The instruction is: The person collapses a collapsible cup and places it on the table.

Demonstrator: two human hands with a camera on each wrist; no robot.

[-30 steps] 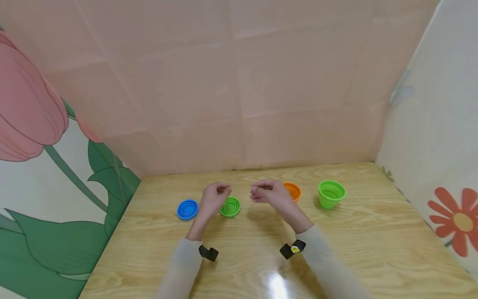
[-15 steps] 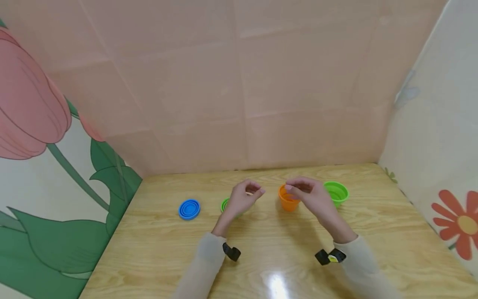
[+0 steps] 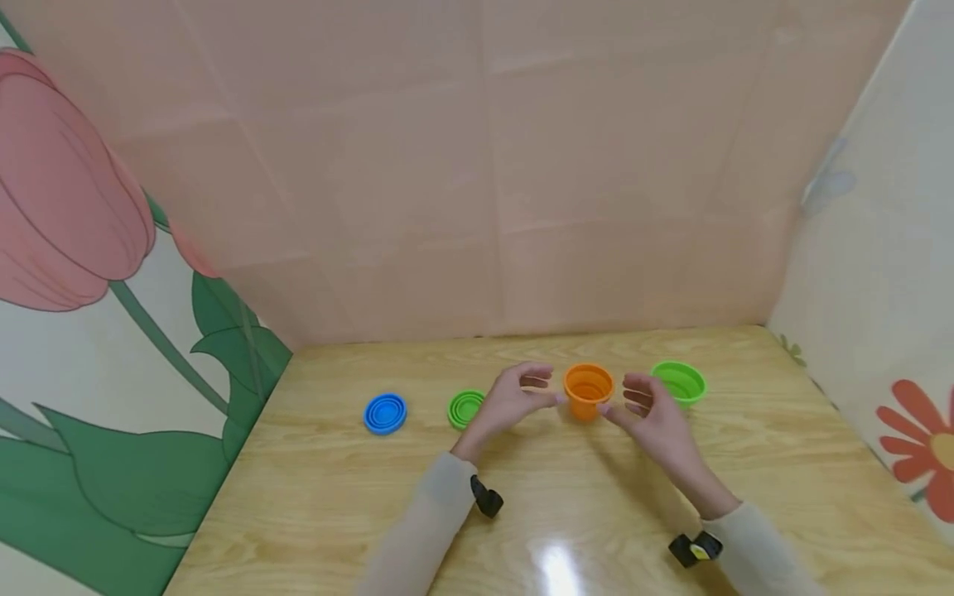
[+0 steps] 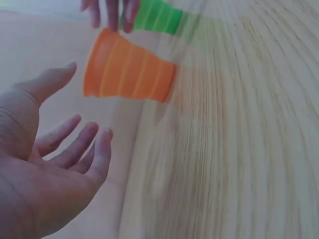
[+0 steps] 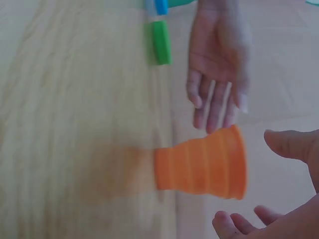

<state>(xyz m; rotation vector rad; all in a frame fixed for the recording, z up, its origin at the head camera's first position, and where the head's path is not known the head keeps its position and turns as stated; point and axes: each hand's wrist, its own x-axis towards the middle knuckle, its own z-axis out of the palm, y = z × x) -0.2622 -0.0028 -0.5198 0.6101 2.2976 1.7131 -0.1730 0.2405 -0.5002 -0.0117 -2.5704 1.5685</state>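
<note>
An orange collapsible cup, popped up to full height with ringed walls, stands upright on the wooden table between my two hands. My left hand is at its left side, fingers and thumb spread toward it and holding nothing. From the right, my right hand faces the cup with its thumb near the front of the rim, also holding nothing. In the left wrist view a gap shows between the left fingertips and the orange cup. The right wrist view has the cup beside the parted right thumb and fingers.
A green cup, also expanded, stands just behind my right hand. Left of the hands lie a flattened green cup, partly covered by my left hand, and a flattened blue cup. A pink covered wall rises behind the table.
Both hands have moved right, from above the flattened green cup to either side of the orange cup. Their fingers have spread from a closer curl. The cups stay in place.
</note>
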